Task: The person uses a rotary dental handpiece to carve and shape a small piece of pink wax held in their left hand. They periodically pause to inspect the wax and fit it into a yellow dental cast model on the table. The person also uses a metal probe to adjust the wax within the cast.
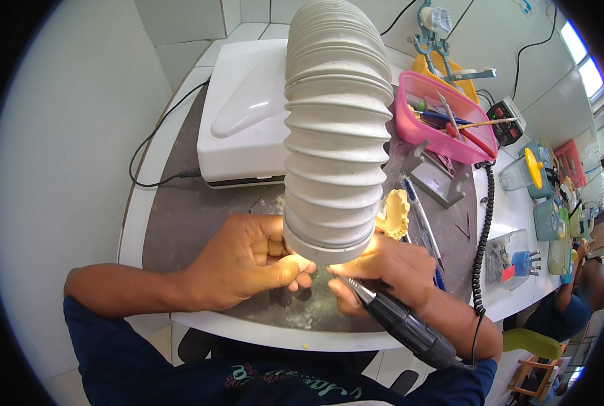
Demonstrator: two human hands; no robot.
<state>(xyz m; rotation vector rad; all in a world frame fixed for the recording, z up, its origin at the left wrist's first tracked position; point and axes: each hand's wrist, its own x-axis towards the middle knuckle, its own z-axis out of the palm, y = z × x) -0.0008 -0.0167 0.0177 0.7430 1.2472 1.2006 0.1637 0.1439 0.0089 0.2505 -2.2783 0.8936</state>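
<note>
I see the right hand [400, 265] gripping the black drill [403, 325] over the desk [187, 230], near side, tip toward far left. The left hand [244, 264], thumb pointing right, curls beside the hose [336, 149]; whether it pinches something, I cannot tell.

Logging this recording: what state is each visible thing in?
Left hand: curled, contents hidden
Right hand: gripping handpiece
Handpiece: held, running unclear
Ribbed hose: mouth near hands
White box: cable plugged in
Pink bin: open, holding tools
Worktop: dusty
Yellowish cast: lying on worktop
Clear jar: yellow lid on
</note>
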